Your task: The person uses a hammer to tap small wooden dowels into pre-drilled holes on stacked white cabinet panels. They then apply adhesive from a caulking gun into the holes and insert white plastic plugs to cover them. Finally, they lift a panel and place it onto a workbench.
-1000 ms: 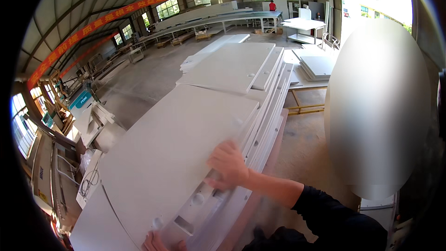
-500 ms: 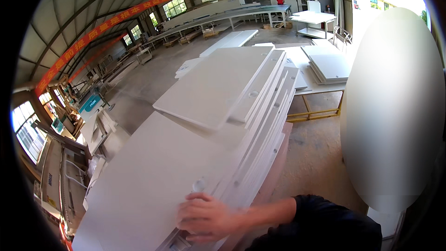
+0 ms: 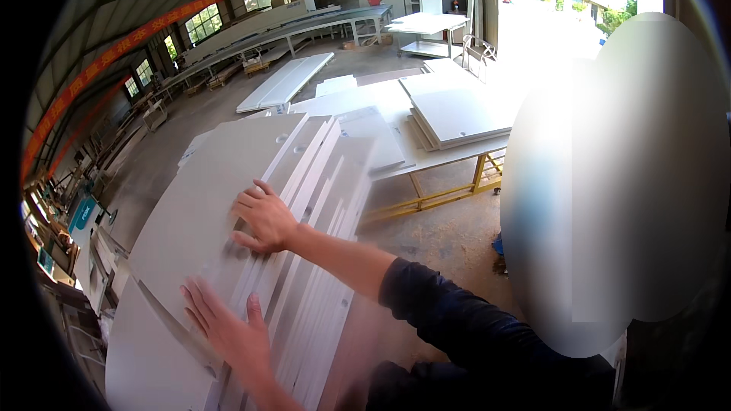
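A stack of white flat panels (image 3: pixel 204 175) lies in front of me, with round holes near the right-hand edges of the boards. My right hand (image 3: pixel 265 219) rests palm down on the top panel near its right edge, fingers slightly bent and apart. Below it, my left hand (image 3: pixel 232 327) is held flat over the near end of that panel, fingers stretched and thumb apart, a little blurred. Whether its palm touches the board I cannot tell. Another white panel (image 3: pixel 156 354) sits lower at the near left, partly under the top one.
Beyond the stack, more white panels (image 3: pixel 458 116) lie on a table with a yellow frame (image 3: pixel 435 200). A long machine table (image 3: pixel 266 39) runs along the back. Another worktable (image 3: pixel 428 23) stands near the bright doorway. A blurred patch hides the right side.
My right hand has moved forward from the near panel onto the upper panel. My left hand has come into view beside it. The view has turned to the right.
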Motion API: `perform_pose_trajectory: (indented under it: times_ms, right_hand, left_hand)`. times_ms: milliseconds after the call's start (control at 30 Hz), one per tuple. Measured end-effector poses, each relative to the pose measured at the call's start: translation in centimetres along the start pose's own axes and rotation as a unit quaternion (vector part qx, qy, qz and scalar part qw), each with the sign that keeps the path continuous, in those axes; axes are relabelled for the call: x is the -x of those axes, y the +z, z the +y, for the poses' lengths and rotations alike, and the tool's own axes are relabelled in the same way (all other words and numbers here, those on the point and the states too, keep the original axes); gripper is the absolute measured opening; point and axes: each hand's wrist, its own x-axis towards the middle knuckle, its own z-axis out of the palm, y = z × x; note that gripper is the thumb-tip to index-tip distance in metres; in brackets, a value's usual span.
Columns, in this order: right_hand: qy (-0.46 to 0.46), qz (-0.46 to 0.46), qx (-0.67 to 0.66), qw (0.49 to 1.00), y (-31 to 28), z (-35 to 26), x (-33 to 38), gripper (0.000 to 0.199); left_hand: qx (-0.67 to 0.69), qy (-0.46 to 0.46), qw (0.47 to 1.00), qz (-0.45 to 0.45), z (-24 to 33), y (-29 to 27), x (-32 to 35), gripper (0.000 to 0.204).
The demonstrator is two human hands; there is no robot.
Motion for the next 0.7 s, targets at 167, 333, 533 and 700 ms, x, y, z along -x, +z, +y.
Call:
perform_pose_trajectory:
  times_ms: [167, 333, 533, 700]
  right_hand:
    - [-0.024, 0.037, -0.068, 0.997, 0.5, 0.6, -0.4, 0.041]
    - [-0.061, 0.045, -0.139, 0.987, 1.2, 2.5, -0.2, 0.037]
    - [-0.085, 0.040, -0.230, 0.969, 1.2, 5.2, -0.4, 0.035]
    - [-0.151, 0.003, -0.334, 0.931, -8.7, 13.7, 8.0, 0.028]
  left_hand:
    - [-0.171, -0.091, 0.974, -0.114, 1.3, 4.9, -2.9, 0.078]
    - [-0.200, -0.047, 0.978, -0.027, 0.5, 6.4, -1.9, 0.063]
    - [-0.221, -0.039, 0.974, 0.025, -1.1, 8.7, -1.3, 0.063]
    - [-0.272, -0.120, 0.952, 0.071, -1.7, 7.8, 2.5, 0.061]
